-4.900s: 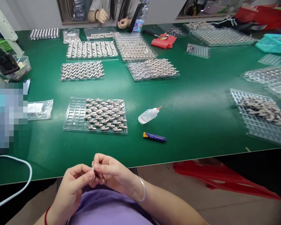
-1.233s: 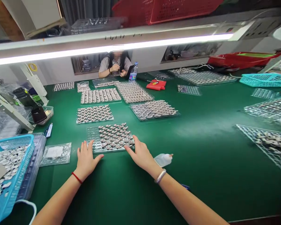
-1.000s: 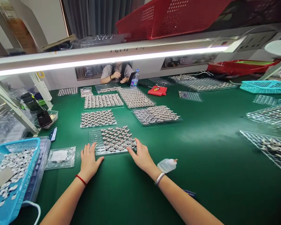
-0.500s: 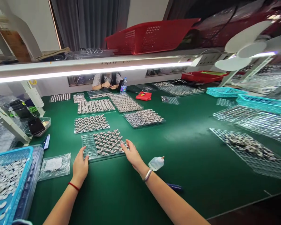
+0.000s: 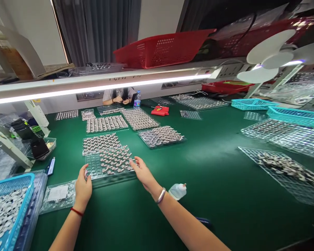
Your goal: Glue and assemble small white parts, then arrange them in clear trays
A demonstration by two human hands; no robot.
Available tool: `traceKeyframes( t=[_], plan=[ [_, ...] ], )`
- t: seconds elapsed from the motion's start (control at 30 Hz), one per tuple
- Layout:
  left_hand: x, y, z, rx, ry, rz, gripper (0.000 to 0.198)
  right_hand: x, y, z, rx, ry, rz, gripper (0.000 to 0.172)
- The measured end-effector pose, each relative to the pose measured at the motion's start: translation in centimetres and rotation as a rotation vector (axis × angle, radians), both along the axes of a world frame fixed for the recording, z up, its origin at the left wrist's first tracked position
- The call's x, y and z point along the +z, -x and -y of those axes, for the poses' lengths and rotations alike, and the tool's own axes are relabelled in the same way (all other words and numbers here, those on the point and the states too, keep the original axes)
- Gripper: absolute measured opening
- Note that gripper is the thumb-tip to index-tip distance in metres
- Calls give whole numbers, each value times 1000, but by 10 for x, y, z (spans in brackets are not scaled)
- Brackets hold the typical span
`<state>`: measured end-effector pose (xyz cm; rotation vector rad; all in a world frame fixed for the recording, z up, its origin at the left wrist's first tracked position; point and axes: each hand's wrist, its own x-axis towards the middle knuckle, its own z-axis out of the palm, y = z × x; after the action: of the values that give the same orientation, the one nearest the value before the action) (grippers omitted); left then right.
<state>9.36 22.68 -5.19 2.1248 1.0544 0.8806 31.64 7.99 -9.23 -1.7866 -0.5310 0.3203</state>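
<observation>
Between my hands is a clear plastic grid tray, with rows of small grey-white parts covering its middle and right; the cells at its left show bare. My left hand grips the tray's left edge, thumb on the near side. At the right edge my right hand holds it between thumb and fingers. The tray appears slightly raised, with a dark shadow under its near edge. Its far edge overlaps the near side of another filled tray in the view.
More filled trays lie farther back. A blue basket of white pieces and a plastic bag are at left. A squeeze bottle lies near my right wrist. A co-worker's hands show across the table, under a lit shelf.
The tray in my hands has moved away from me and a little left, closing the gap to the tray behind it. Both hands moved along with it, and the camera view shifted slightly.
</observation>
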Motion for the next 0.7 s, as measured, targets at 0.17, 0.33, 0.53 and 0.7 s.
traceKeyframes(
  t=[0.17, 0.33, 0.53, 0.7],
  plan=[
    [-1, 4, -2, -10, -14, -27, 47, 5, 3, 5, 40, 18, 34, 65],
    [-5, 13, 14, -47, -35, -111, 46, 3, 10, 29, 72, 74, 75, 65],
    [-11, 17, 17, -94, -92, -179, 45, 6, 13, 37, 106, 161, 130, 68],
    [-24, 21, 14, -116, -237, -247, 43, 2, 15, 36, 114, 218, 172, 67]
  ],
)
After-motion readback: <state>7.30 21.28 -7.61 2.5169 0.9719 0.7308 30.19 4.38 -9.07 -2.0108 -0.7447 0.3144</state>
